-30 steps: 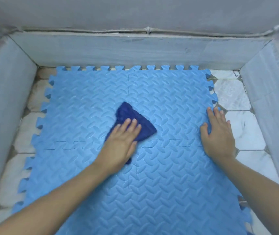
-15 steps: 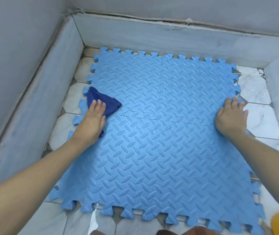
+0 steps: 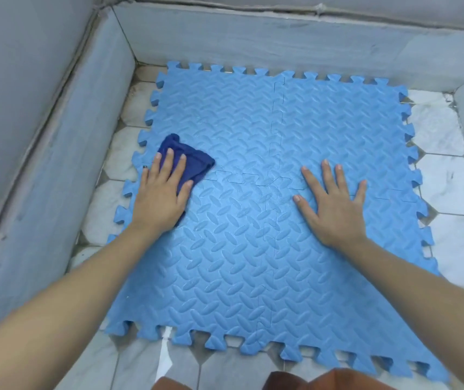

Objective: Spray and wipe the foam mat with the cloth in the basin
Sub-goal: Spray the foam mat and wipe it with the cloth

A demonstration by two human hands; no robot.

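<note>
A light blue foam mat of interlocking tiles with a raised pattern lies flat on the tiled floor of the basin. A dark blue cloth rests on the mat near its left edge. My left hand lies flat on the cloth and presses it down, fingers pointing away from me. My right hand is spread flat on the bare mat right of centre, with nothing in it.
Grey basin walls close in on the left, the far side and the right. White tiled floor shows around the mat. Brown clothing appears at the bottom edge.
My right hand has moved from the mat's right edge to near its centre. My left hand stays on the cloth at the left edge after sliding it there from the middle.
</note>
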